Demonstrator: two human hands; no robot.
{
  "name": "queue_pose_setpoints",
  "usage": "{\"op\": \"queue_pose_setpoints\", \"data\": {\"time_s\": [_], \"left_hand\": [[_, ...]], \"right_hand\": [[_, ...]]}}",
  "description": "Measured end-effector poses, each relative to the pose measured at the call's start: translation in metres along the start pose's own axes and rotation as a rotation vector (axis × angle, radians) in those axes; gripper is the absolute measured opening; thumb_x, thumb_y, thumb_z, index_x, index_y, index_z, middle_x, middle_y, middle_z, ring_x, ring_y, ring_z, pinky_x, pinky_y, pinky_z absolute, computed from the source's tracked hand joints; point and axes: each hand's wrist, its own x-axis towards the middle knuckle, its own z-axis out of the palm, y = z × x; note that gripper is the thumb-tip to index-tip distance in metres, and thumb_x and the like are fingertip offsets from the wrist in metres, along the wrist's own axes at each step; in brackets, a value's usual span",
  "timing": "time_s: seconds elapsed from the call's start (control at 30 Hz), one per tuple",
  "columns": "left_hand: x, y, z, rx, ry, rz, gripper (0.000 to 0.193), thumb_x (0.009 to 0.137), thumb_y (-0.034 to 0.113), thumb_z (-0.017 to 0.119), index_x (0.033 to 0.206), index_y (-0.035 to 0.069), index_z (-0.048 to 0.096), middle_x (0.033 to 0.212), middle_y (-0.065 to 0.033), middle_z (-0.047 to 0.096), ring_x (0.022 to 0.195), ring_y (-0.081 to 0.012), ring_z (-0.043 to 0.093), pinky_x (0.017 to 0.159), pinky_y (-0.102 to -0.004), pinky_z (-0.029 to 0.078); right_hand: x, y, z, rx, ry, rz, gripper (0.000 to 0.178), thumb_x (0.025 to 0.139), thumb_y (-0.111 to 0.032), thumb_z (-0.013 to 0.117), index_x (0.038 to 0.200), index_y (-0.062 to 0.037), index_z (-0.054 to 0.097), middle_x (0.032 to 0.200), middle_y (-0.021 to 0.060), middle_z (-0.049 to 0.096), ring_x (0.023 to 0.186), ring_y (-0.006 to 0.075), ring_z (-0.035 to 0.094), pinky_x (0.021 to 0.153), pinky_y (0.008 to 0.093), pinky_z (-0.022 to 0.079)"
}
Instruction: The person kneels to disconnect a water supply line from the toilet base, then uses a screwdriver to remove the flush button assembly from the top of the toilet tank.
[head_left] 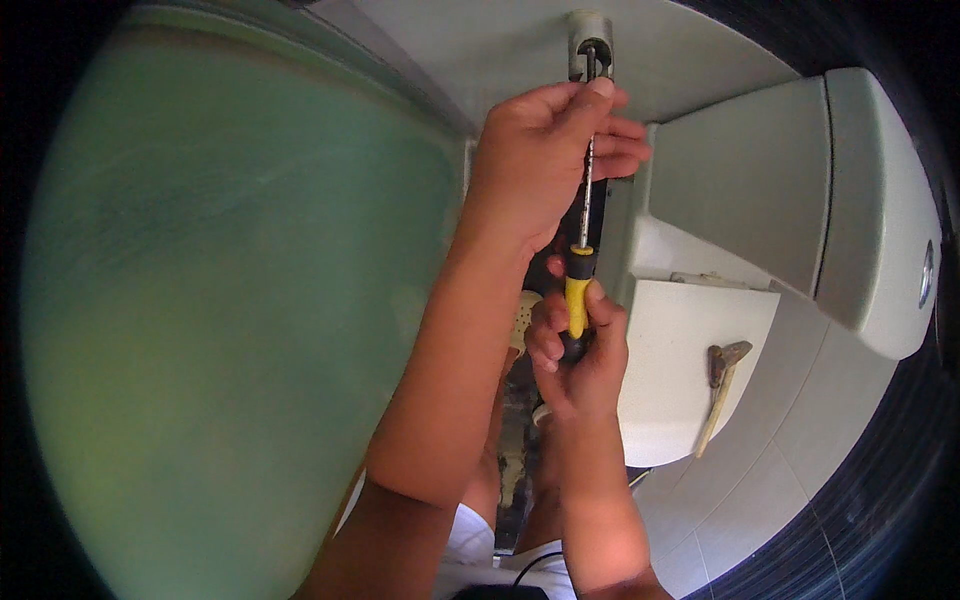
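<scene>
A screwdriver [587, 205] with a long metal shaft and a yellow-and-black handle stretches away from me. My right hand [585, 345] is closed around its handle. Farther off, my left hand [550, 150] pinches the shaft close to its tip with thumb and forefinger, the other fingers extending to the right. The tip reaches into the cut-out of a silver cylindrical metal fitting [590, 30] on the pale wall. My left fingers partly hide the fitting's lower end, so whether the tip sits in a screw cannot be made out.
A green translucent panel [220, 300] fills the left side. On the right stands a toilet, with its tank [745, 195] and closed white lid [670, 370]. A hammer [720, 390] with a wooden handle lies on the lid. Below my hands shows a perforated beige sandal [525, 315].
</scene>
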Motion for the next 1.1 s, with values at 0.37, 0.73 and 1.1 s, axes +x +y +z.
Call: {"op": "queue_pose_setpoints", "data": {"time_s": [0.37,0.73,1.1], "left_hand": [[-0.005,-0.015,0.003,0.055,0.028,0.126,0.042,0.104,0.032,0.057,0.119,-0.008,0.062,0.1,-0.0201,0.071,0.088,-0.0259,0.074,0.076,-0.0294,0.06],[-0.005,-0.014,0.005,0.01,0.049,0.097,0.04,0.104,0.029,0.057,0.116,-0.009,0.063,0.097,-0.0201,0.072,0.084,-0.0255,0.075,0.074,-0.0301,0.06],[-0.025,0.006,-0.001,0.173,0.08,-0.056,0.046,0.103,0.036,0.058,0.126,-0.004,0.061,0.105,-0.0183,0.071,0.086,-0.0239,0.073,0.075,-0.0304,0.06]], "right_hand": [[0.002,-0.006,-0.015,-0.219,0.018,-0.048,0.048,0.101,-0.035,0.051,0.128,0.0036,0.056,0.074,0.0039,0.055,0.053,0.0122,0.048,0.048,0.0249,0.036],[0.0,-0.006,-0.011,-0.318,0.063,-0.075,0.045,0.102,-0.033,0.05,0.128,0.0028,0.057,0.073,0.0043,0.054,0.054,0.0118,0.048,0.047,0.0245,0.035],[-0.001,0.012,0.009,-0.121,0.076,0.054,0.046,0.102,-0.042,0.055,0.12,0.0008,0.062,0.066,0.0015,0.05,0.05,0.0114,0.045,0.045,0.0255,0.034]]}}
